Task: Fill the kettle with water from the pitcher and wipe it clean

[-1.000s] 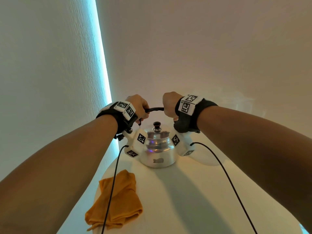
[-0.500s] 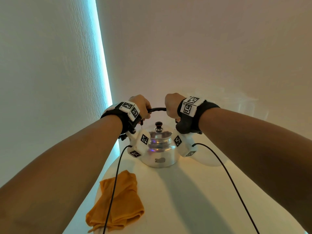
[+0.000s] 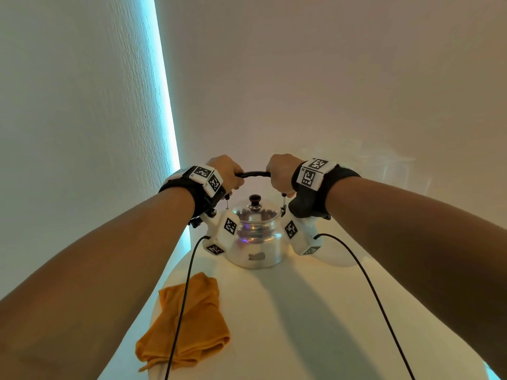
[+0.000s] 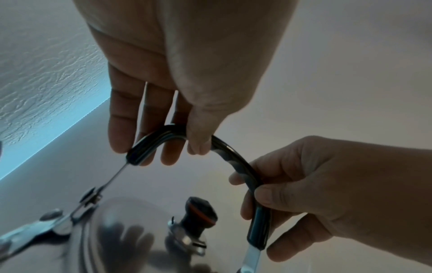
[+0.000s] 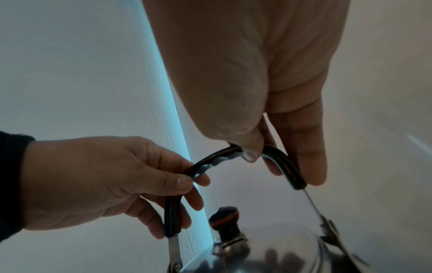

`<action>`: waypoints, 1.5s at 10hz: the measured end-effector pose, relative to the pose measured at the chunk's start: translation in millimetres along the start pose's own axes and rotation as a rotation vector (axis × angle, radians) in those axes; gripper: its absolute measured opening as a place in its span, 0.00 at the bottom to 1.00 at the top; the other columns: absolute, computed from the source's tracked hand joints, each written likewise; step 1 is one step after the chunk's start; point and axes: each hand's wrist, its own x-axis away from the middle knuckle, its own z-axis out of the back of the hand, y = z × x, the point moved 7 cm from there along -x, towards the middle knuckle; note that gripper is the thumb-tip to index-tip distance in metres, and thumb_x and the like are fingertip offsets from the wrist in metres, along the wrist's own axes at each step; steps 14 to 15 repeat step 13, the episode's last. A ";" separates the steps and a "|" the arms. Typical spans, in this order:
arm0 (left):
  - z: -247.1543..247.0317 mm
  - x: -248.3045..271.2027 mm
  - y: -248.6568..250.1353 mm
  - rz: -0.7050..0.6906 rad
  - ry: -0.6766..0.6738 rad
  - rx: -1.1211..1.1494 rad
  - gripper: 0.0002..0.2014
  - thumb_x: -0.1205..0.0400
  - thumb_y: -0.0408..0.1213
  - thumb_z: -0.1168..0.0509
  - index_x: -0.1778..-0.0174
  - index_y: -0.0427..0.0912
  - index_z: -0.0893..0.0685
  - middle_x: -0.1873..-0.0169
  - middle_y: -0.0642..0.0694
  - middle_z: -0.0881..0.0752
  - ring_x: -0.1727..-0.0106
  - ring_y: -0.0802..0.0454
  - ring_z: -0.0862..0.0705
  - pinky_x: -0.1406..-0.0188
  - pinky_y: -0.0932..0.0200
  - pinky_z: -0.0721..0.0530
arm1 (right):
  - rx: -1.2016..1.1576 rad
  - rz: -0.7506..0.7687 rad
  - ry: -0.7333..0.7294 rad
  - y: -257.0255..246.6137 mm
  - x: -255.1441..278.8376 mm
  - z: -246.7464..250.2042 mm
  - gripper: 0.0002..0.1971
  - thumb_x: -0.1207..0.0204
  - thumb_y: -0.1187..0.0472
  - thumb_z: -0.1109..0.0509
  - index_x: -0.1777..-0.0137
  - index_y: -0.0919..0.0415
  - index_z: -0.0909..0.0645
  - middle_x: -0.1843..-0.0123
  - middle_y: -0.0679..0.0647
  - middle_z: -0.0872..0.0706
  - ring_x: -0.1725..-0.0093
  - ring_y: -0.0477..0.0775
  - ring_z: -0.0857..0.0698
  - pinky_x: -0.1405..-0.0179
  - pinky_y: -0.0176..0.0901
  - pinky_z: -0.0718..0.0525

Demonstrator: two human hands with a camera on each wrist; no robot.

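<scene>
Left hand [image 3: 226,174]: the left end of the kettle's black arched handle [image 3: 252,174] is gripped, the thumb laid over the top and the fingers [image 4: 121,129] wrapped behind the bend, as seen from the left wrist.
Right hand [image 3: 279,172]: the opposite end of the same handle is clasped, the thumb pressed on the front and the fingers curled behind it; the grasp is plain in the right wrist view [image 5: 268,110].
Reason for the double hold: a hinged wire bail is judged to swing freely, so a hand at each end probably keeps it upright and the pot steady, whether it is being shifted or settled.
Kettle [image 3: 256,237]: a polished metal pot is placed directly beneath both hands, standing upright on the surface [image 3: 301,325], or so it appears, since no gap under its base can be made out.
Lid [image 3: 256,212]: it is seated on the pot, its dark knob [image 3: 255,200] just below the middle of the handle, between the two hands; filling is judged not to be possible until it is taken off.
Cloth [image 3: 189,322]: an orange cloth is laid crumpled, nearer the person than the left hand and apart from the kettle, presumably kept within reach for the wiping.
Pitcher: only a faint clear shape is seen beyond the right hand by the wall; whether it is the pitcher cannot be told.
Cables [image 3: 365,281]: black leads are trailed from the wrist units back across the surface.
</scene>
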 end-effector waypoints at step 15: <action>-27.2 -1.0 -17.3 -0.088 -0.058 -0.268 0.26 0.18 0.29 0.43 0.21 0.46 0.31 0.24 0.43 0.25 0.28 0.43 0.24 0.30 0.51 0.25 | -0.167 0.046 -0.139 1.5 -6.2 -44.6 0.18 0.19 0.66 0.43 0.33 0.70 0.23 0.35 0.63 0.17 0.39 0.61 0.19 0.44 0.48 0.22</action>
